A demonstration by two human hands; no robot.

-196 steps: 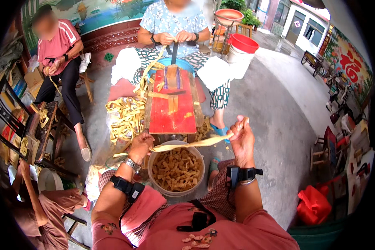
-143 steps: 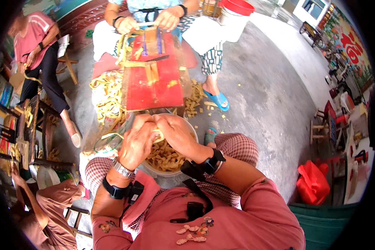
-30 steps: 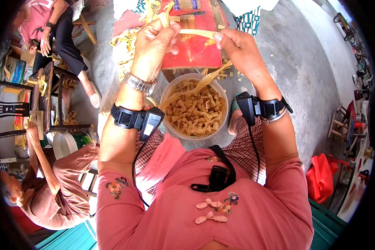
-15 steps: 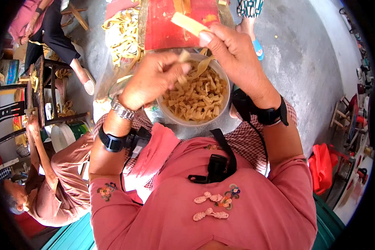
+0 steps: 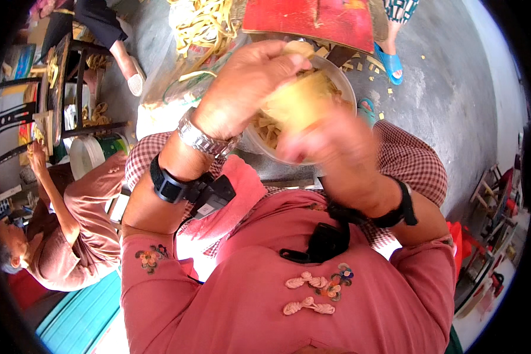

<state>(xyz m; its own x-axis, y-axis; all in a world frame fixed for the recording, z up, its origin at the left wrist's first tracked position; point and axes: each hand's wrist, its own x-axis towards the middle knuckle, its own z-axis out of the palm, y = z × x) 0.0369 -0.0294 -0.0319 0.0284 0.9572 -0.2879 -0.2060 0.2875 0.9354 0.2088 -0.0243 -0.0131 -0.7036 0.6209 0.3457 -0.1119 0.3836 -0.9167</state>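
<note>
**Hands over a bowl of pale strips**

Above the lap, both hands meet over a round bowl (image 5: 347,88) with a thin, pale rim, filled with short, curled, straw-coloured strips (image 5: 265,127) that look dry and fibrous. The left hand (image 5: 242,82) is curled, its fingers bent down and closed on the top edge of a wide, flat, yellowish strip (image 5: 301,100) — smooth and papery in look. The right hand (image 5: 330,141) is blurred with motion; it sits just beneath that strip and appears cupped against it, but how far its fingers are closed cannot be told. The strip lies between the two hands, directly over the bowl.

A metal link watch (image 5: 203,138) circles the left wrist, and a black strap with a small boxy device (image 5: 186,189) sits just behind it; a black band (image 5: 398,206) wraps the right wrist. The sleeves are pink, soft cloth, and the knees below wear red-and-white checked fabric (image 5: 413,171).

Beyond the bowl stands a red, flat-topped board (image 5: 312,20) with worn paint, and beside it a loose tangle of long yellow ribbons (image 5: 203,23) lies on the grey concrete floor (image 5: 448,88). Small chips are scattered near a blue sandal (image 5: 390,62). At the left, another person in a brownish-pink top (image 5: 79,236) sits bent forward.
</note>
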